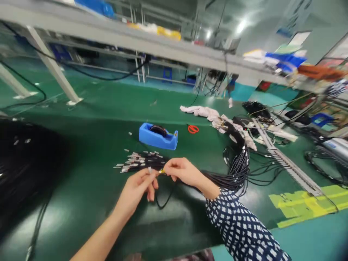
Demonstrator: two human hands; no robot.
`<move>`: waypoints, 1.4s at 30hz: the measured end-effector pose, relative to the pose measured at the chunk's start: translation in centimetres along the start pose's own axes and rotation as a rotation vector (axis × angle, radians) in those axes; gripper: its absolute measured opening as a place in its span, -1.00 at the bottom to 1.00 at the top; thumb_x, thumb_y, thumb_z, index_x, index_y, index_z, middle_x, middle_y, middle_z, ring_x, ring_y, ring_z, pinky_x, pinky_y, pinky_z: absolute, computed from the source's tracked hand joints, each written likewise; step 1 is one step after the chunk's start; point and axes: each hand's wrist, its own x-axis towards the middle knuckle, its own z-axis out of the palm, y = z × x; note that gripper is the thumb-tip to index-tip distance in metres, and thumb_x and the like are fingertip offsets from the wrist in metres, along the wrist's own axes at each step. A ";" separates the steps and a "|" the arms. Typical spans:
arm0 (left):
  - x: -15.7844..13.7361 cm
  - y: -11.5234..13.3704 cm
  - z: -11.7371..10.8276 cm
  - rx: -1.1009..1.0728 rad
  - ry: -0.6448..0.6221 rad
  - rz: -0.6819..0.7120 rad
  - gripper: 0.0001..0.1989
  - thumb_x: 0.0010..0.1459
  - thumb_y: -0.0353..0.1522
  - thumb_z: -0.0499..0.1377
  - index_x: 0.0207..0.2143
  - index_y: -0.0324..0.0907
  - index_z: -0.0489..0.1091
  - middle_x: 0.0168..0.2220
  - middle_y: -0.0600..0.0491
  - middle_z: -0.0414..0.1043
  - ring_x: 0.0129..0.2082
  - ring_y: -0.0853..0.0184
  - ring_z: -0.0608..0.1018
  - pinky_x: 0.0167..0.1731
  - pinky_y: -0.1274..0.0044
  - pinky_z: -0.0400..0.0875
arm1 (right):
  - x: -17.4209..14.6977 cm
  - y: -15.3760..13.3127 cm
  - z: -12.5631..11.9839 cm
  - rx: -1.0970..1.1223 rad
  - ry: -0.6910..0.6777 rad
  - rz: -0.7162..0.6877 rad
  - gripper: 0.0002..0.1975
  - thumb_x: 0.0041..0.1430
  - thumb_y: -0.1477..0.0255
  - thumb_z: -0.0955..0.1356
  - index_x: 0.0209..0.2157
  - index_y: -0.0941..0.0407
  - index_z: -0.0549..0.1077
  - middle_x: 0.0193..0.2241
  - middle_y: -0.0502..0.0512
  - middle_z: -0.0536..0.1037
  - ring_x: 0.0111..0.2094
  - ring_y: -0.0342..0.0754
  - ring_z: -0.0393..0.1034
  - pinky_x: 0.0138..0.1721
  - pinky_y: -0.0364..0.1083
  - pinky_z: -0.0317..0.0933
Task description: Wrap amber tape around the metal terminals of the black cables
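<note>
Close together over the dark green tabletop, my left hand [143, 181] and my right hand [182, 171] meet at the end of a thin black cable [164, 206], which loops down below them. My left thumb and forefinger pinch the cable end, where a whitish tip shows. A small yellow piece [161, 171], perhaps tape, sits between the two hands, with my right fingertips closed at it. Fingers hide most of the join. Just behind lies a bundle of black cables [148, 159] with white-tipped ends.
A blue tape dispenser [158, 137] and red-handled scissors [193, 129] lie beyond the hands. To the right are a thick cable bundle [239, 165], a grey slotted rail [288, 163] and yellow tape [307, 204]. A dark heap [27, 170] stands left; a raised shelf [116, 36] crosses behind.
</note>
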 end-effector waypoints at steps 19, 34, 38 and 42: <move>0.1 1.0 -0.7 0.230 0.033 -0.141 -0.86 0.15 -0.32 0.23 -0.38 -0.21 0.37 -0.59 0.18 0.41 -0.76 0.52 0.39 -0.70 0.66 0.21 | 0.5 1.4 1.6 -0.338 -0.001 -0.228 -0.87 0.25 0.48 0.29 -0.37 0.15 0.45 -0.42 -0.03 0.43 -0.44 -0.21 0.26 -0.39 -0.18 0.13; 0.4 0.1 -0.5 0.073 0.063 -0.198 -0.80 0.20 -0.32 0.22 -0.45 -0.22 0.36 -0.56 0.18 0.40 -0.77 0.56 0.37 -0.69 0.65 0.16 | 0.8 4.3 3.9 0.084 0.247 -0.203 -0.91 0.14 0.44 0.42 -0.43 0.14 0.53 -0.43 0.01 0.54 -0.41 -0.17 0.34 -0.42 -0.17 0.16; 0.4 0.3 -0.3 0.050 0.112 -0.162 -0.85 0.21 -0.34 0.21 -0.40 -0.18 0.31 -0.54 0.18 0.43 -0.74 0.53 0.40 -0.66 0.64 0.24 | 0.9 4.1 3.7 0.173 0.254 -0.152 -0.90 0.14 0.44 0.41 -0.44 0.14 0.51 -0.48 -0.01 0.53 -0.45 -0.18 0.34 -0.40 -0.17 0.22; 0.4 0.7 -0.1 -0.044 0.065 -0.096 -0.77 0.25 -0.37 0.15 -0.07 -0.06 0.20 -0.47 0.17 0.51 -0.67 0.41 0.51 -0.60 0.57 0.39 | 1.0 3.9 3.1 0.313 0.213 -0.085 -0.87 0.12 0.39 0.42 -0.42 0.17 0.50 -0.49 0.00 0.52 -0.50 -0.20 0.33 -0.44 -0.18 0.20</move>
